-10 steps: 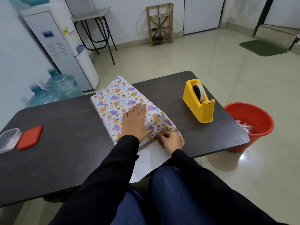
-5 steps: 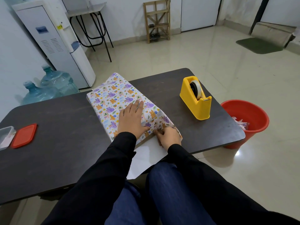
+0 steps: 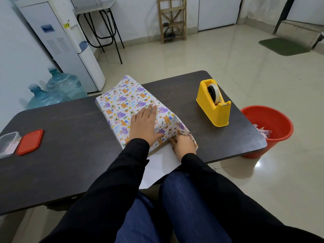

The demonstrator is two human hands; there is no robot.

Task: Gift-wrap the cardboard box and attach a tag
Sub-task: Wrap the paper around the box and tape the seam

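Observation:
The box [image 3: 122, 102] lies on the dark table [image 3: 70, 137], covered in white wrapping paper printed with purple and orange animals. My left hand [image 3: 142, 126] lies flat on top of it, fingers straight, pressing the paper down. At the box's near end my right hand [image 3: 183, 144] pushes the paper's side flap inward against the box, fingers tucked under the fold. A white flap of paper [image 3: 157, 165] sticks out over the table's near edge toward my lap. No tag is in sight.
A yellow tape dispenser [image 3: 213, 104] stands on the table to the right of the box. A clear container [image 3: 7, 143] and its red lid [image 3: 29, 142] sit at the far left. A red bucket [image 3: 268, 128] stands on the floor by the table's right end.
Both hands stay at the same spots on the paper; my right hand has pressed the end fold slightly further in. The camera has tilted a little.

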